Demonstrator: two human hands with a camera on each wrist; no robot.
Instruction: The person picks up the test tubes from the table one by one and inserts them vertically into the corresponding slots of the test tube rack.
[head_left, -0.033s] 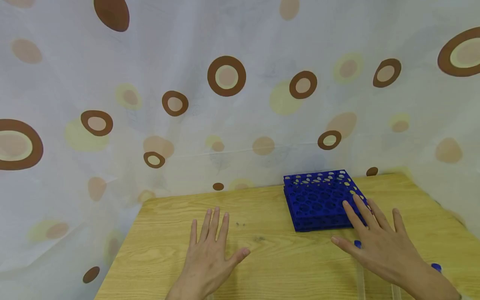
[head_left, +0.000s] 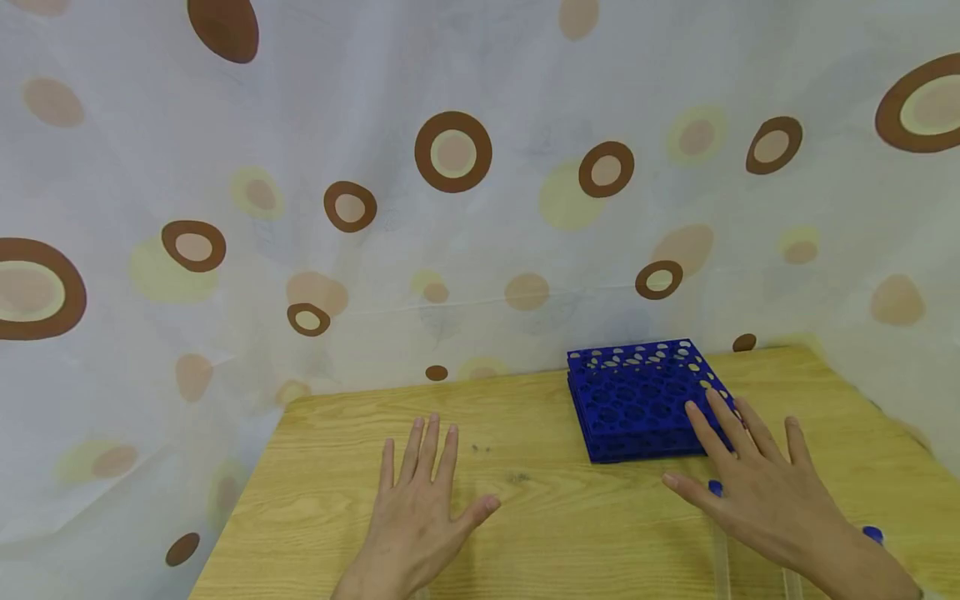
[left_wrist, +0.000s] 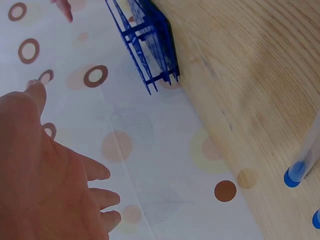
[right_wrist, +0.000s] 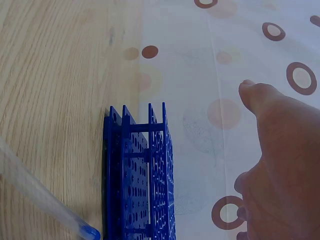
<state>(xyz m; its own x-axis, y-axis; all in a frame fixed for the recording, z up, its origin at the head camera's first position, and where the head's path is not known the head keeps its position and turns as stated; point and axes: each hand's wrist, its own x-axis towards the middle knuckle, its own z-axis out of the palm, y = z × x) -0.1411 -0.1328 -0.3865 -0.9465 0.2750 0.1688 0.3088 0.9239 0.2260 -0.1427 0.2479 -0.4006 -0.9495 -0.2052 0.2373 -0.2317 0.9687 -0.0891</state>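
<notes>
My left hand [head_left: 416,517] is held with fingers straight and spread above the wooden table, holding nothing. The right hand [head_left: 772,492] is spread likewise, palm down, and its fingertips overlap the near right corner of a blue test tube rack [head_left: 637,400] in the head view. The rack is a stack of perforated plates, seen from the side in the right wrist view. Below the right hand lie clear tubes with blue caps; one cap [head_left: 716,487] shows by the thumb and another cap [head_left: 872,534] beside the wrist. The hand hides parts of these tubes.
The wooden table [head_left: 540,517] meets a white curtain [head_left: 495,250] with brown and yellow circles at its back and sides. In the left wrist view a blue-capped tube [left_wrist: 297,170] lies at the right, with part of another cap [left_wrist: 317,219] below it.
</notes>
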